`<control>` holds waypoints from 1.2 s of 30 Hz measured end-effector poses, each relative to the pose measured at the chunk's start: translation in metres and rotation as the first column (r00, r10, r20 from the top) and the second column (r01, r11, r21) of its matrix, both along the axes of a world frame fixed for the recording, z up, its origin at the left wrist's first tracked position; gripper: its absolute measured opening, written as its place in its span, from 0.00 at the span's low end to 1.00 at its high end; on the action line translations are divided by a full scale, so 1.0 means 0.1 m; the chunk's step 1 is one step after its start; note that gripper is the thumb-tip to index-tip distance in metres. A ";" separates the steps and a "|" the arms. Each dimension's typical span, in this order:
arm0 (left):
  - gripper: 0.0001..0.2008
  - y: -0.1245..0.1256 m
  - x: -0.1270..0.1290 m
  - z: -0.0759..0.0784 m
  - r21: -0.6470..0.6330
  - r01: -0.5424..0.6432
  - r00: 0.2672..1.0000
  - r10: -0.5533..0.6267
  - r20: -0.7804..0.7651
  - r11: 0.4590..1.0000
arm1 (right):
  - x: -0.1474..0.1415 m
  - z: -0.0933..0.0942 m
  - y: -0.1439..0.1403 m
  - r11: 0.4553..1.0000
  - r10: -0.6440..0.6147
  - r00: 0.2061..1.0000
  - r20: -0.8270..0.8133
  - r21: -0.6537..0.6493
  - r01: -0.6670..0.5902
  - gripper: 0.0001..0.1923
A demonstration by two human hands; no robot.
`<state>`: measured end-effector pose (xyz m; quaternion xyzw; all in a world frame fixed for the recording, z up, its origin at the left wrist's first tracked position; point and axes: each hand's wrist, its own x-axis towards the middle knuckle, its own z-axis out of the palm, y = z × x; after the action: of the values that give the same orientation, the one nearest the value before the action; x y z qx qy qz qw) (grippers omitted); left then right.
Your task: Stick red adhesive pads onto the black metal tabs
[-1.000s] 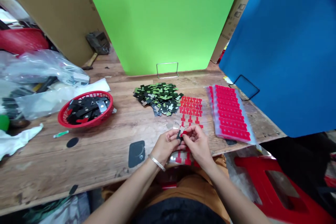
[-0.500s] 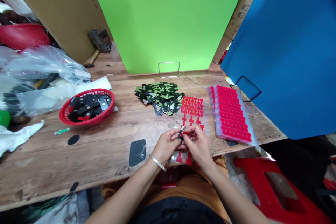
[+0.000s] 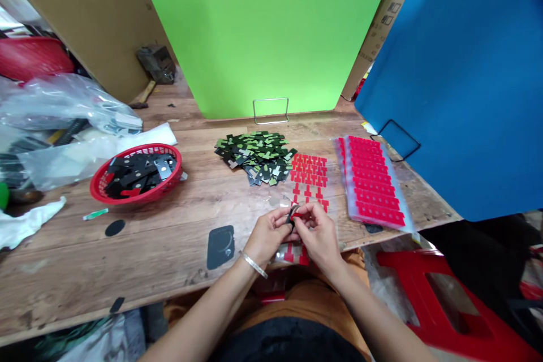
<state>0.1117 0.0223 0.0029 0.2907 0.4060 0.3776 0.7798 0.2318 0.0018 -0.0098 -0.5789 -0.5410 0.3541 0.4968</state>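
Observation:
My left hand (image 3: 269,233) and my right hand (image 3: 319,231) meet above the table's front edge. Between their fingertips they pinch a small black piece with a red sticker (image 3: 293,215) on it. Under the hands lies a clear sheet of red T-shaped stickers (image 3: 310,172). A pile of small black and green pieces (image 3: 254,155) lies just beyond, in the middle of the table. A silver bracelet sits on my left wrist.
A red basket (image 3: 98,192) with black pieces stands at the left. A stack of red sticker sheets (image 3: 371,181) lies at the right. A black pad (image 3: 220,246) lies near the front edge. Plastic bags (image 3: 63,107) crowd the far left. Green and blue boards stand behind. A red stool (image 3: 445,305) is low right.
The hands stay together on the small piece; only the fingers shift slightly. The view wobbled a little.

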 end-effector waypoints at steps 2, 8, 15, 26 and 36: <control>0.20 0.00 0.00 0.00 0.009 0.003 1.000 -0.003 -0.012 1.000 | -0.01 0.01 -0.01 1.000 -0.002 1.000 0.009 -0.002 0.002 0.03; 0.20 0.00 0.02 -0.03 0.059 -0.020 0.998 0.023 -0.062 0.998 | -0.02 0.06 -0.05 1.000 -0.003 0.999 0.040 0.011 0.003 0.03; 0.19 -0.02 0.04 -0.04 0.119 -0.106 0.988 0.118 -0.098 0.987 | -0.04 0.07 -0.10 0.994 -0.008 0.988 0.155 0.108 -0.009 0.05; 0.19 -0.05 0.04 0.03 0.126 -0.068 0.989 0.084 -0.124 0.990 | 0.05 0.15 0.03 0.986 -0.122 0.970 0.210 0.134 0.095 0.03; 0.17 -0.06 0.06 0.01 0.139 -0.054 0.988 0.073 -0.135 0.989 | 0.06 0.17 0.06 0.986 -0.133 0.962 0.238 0.134 0.103 0.03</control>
<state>0.1173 0.0161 0.0043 0.3556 0.4423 0.4075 0.7155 0.2374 0.0083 0.0070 -0.6183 -0.5833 0.2162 0.4803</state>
